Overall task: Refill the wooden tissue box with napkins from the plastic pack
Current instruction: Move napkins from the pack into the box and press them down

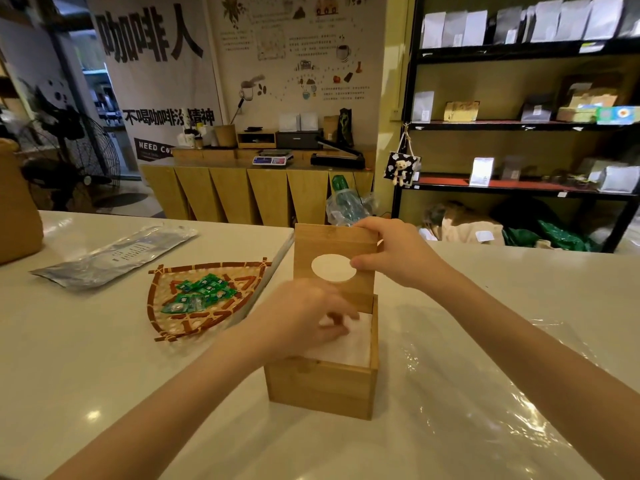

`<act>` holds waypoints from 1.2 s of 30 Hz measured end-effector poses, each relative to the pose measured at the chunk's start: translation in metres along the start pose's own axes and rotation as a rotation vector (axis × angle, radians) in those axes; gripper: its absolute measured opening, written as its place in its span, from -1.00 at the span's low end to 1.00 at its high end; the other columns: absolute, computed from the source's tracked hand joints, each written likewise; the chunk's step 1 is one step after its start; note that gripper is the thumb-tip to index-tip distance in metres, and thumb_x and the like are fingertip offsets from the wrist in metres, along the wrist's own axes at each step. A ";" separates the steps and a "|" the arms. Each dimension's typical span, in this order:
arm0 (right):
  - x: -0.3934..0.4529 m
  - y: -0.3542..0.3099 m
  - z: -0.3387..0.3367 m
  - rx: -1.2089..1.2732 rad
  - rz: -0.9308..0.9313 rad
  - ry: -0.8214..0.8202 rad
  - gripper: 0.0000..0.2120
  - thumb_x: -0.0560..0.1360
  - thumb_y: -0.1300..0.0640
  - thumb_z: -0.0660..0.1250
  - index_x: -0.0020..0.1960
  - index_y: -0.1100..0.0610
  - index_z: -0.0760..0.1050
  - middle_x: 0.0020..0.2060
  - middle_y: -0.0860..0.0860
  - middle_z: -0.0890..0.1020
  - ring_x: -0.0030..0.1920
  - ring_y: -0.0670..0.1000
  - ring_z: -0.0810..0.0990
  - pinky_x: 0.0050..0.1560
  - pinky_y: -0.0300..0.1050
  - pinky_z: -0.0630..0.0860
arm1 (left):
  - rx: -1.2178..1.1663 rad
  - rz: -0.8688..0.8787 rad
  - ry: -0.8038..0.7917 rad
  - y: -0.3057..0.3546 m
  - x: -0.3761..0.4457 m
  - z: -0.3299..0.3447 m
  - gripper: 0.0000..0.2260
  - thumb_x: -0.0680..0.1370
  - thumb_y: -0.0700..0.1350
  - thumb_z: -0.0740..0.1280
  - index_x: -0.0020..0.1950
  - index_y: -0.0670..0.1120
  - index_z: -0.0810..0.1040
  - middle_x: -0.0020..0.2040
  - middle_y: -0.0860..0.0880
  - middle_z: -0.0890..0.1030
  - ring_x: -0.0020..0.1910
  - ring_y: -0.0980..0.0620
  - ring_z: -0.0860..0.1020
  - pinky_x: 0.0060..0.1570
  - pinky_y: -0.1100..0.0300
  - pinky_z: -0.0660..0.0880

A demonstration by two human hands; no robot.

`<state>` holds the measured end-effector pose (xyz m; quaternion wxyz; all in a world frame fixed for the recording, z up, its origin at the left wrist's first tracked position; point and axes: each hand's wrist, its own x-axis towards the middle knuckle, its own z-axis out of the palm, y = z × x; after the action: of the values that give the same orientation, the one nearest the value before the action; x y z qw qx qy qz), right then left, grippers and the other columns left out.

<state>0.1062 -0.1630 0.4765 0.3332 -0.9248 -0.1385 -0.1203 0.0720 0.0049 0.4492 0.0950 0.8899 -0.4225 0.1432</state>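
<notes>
A square wooden tissue box (322, 389) stands on the white counter in front of me. Its lid (332, 247), with an oval hole, is raised upright at the box's far side. My right hand (391, 251) grips the lid's right edge and holds it up. White napkins (349, 344) fill the box up to near the rim. My left hand (304, 317) rests on top of the napkins, fingers bent and pressing or pinching them. A clear, flattened plastic pack (467, 368) lies on the counter to the right of the box, under my right forearm.
A woven fan-shaped tray (169, 327) with several green candies sits left of the box. A silver foil pouch (114, 254) lies further left, and a brown paper bag (17, 216) stands at the left edge. A crumpled plastic bag (349, 206) sits behind the lid.
</notes>
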 end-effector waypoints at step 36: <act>-0.008 -0.003 -0.009 -0.035 -0.057 -0.013 -0.73 0.54 0.10 0.23 0.22 0.05 0.50 0.07 0.00 0.61 0.02 -0.02 0.52 -0.07 -0.24 0.43 | 0.043 -0.292 0.010 -0.043 0.025 -0.042 -0.34 0.40 -0.11 0.44 0.43 0.03 0.23 0.42 0.00 0.35 0.40 -0.01 0.27 0.35 0.08 0.24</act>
<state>0.0967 -0.1683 0.4823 0.3127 -0.9269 -0.1649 -0.1264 0.1135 0.0261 0.4952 0.0978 0.9431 -0.2847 0.1414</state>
